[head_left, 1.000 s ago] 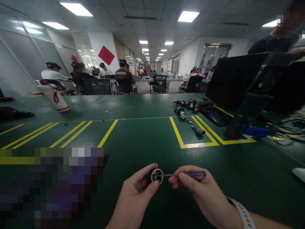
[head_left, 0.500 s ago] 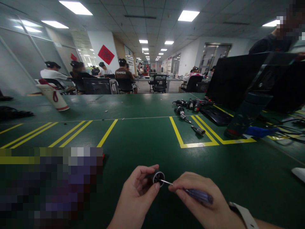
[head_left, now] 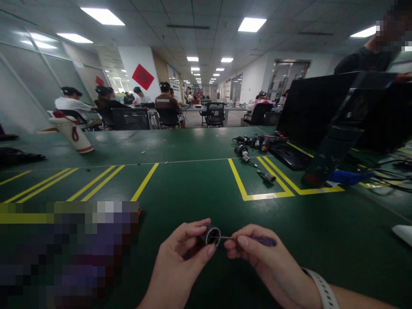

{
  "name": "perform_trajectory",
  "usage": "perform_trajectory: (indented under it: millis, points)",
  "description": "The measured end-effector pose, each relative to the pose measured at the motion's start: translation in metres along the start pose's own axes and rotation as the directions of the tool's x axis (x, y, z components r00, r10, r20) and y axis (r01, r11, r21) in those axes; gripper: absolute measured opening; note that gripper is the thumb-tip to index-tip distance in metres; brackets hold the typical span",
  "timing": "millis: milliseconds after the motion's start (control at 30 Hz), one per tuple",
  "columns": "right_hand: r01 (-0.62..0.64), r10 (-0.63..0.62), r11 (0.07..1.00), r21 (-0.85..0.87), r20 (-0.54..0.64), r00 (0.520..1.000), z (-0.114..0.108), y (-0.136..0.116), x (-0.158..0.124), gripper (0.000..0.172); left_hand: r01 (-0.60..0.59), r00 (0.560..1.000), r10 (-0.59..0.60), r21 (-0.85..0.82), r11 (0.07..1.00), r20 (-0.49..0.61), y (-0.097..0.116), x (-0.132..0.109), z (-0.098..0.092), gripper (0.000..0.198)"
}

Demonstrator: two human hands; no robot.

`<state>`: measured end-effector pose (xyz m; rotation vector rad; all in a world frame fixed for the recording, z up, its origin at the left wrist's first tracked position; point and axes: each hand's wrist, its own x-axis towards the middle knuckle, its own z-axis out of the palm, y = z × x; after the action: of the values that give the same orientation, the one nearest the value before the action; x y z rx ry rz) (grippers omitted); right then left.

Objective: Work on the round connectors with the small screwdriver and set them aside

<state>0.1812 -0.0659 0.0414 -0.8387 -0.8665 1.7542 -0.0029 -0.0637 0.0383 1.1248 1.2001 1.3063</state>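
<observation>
My left hand (head_left: 178,266) pinches a small black cylindrical part (head_left: 210,235) with a silver rim, its open end facing right. My right hand (head_left: 267,268) grips a small screwdriver with a purple handle (head_left: 264,240); its thin metal shaft points left into the part's open end. Both hands hover just above the green table (head_left: 199,189) near its front edge. A white watch band (head_left: 325,292) sits on my right wrist.
Several small tools and black parts (head_left: 257,146) lie at the back right by yellow floor-style markings (head_left: 244,184). A dark monitor and stand (head_left: 337,124) rise on the right with another person behind. A white cup (head_left: 72,133) stands far left. A blurred patch covers the lower left.
My right hand has swung the screwdriver handle down and then back up to nearly level, keeping the tip in the part. My left hand has stayed closed on the part throughout.
</observation>
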Motion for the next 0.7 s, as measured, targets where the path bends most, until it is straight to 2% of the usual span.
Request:
perform_trajectory:
  millis: [100, 200, 267, 367, 433, 533, 600, 700]
  points:
    - [-0.026, 0.025, 0.995, 0.100, 0.011, 1.000, 0.001, -0.001, 0.001, 0.020, 0.061, 0.998, -0.061, 0.002, 0.998, 0.001, 0.009, 0.001, 0.002, 0.020]
    - [-0.005, 0.003, 0.994, 0.106, 0.021, 1.000, 0.000, -0.002, 0.000, 0.019, 0.116, 0.993, -0.116, 0.006, 0.993, -0.002, 0.016, 0.000, 0.004, 0.019]
    - [0.036, -0.037, 0.998, 0.056, 0.017, 0.999, -0.001, -0.003, -0.001, 0.018, 0.125, 0.992, -0.125, 0.008, 0.992, -0.008, 0.017, 0.000, 0.004, 0.018]
    - [0.151, -0.152, 0.979, -0.138, 0.004, 0.988, -0.003, -0.004, -0.002, 0.015, 0.094, 0.996, -0.094, 0.027, 0.995, -0.006, 0.013, 0.002, 0.003, 0.018]
    - [0.243, -0.245, 0.916, -0.319, 0.033, 0.969, -0.003, -0.004, -0.004, 0.012, 0.063, 0.998, -0.062, 0.044, 0.997, -0.008, 0.009, 0.003, 0.003, 0.017]
    - [0.384, -0.368, 0.733, -0.561, 0.148, 0.918, -0.001, -0.007, -0.007, 0.011, 0.040, 0.999, -0.040, 0.086, 0.995, -0.007, 0.008, 0.003, 0.004, 0.014]
    - [0.465, -0.433, 0.610, -0.642, 0.222, 0.874, 0.002, -0.009, -0.009, 0.013, 0.040, 0.999, -0.039, 0.108, 0.993, -0.011, 0.009, 0.003, 0.005, 0.013]
    - [0.533, -0.487, 0.512, -0.673, 0.284, 0.826, 0.005, -0.010, -0.012, 0.013, 0.055, 0.998, -0.053, 0.108, 0.993, -0.025, 0.013, 0.001, 0.006, 0.013]
